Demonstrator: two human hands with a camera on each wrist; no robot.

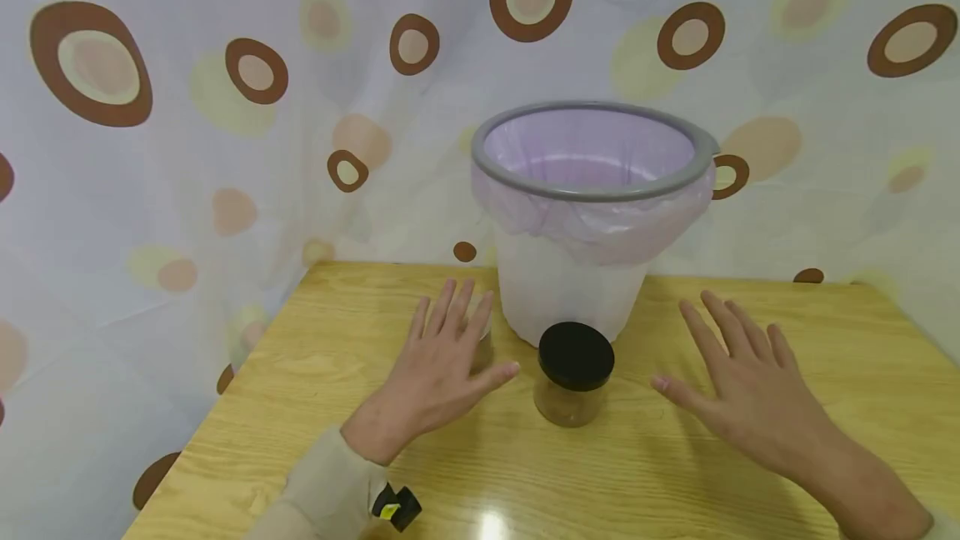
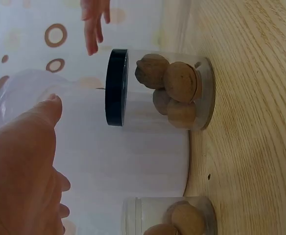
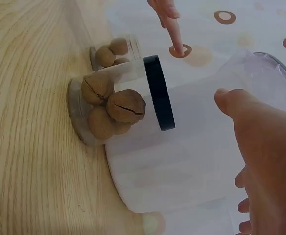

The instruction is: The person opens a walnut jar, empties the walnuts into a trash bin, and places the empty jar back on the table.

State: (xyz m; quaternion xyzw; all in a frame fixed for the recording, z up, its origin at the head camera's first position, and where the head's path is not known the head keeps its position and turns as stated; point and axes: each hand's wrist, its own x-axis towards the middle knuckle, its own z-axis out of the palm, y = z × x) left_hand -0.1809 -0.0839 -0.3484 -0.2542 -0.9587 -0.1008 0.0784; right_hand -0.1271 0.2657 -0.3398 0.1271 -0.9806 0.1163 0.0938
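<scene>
Between the two hands stands a clear jar [image 1: 572, 402] with a black lid [image 1: 576, 356], upright on the wooden table. Several walnuts [image 3: 126, 106] lie inside it, as both wrist views show. My left hand [image 1: 438, 386] hovers left of this jar, fingers spread, holding nothing. Partly behind that hand is a second clear jar [image 2: 170, 215], also with walnuts [image 2: 187, 219] in it; its top is largely hidden in the head view. To the right of the lidded jar, my right hand [image 1: 757, 398] hovers with fingers spread and touches nothing.
Behind the jars stands a white bin [image 1: 566, 290] with a grey rim [image 1: 592, 192] and a pale purple bag liner [image 1: 600, 232]. A patterned cloth [image 1: 187, 190] hangs behind the table [image 1: 300, 373] and at its left side.
</scene>
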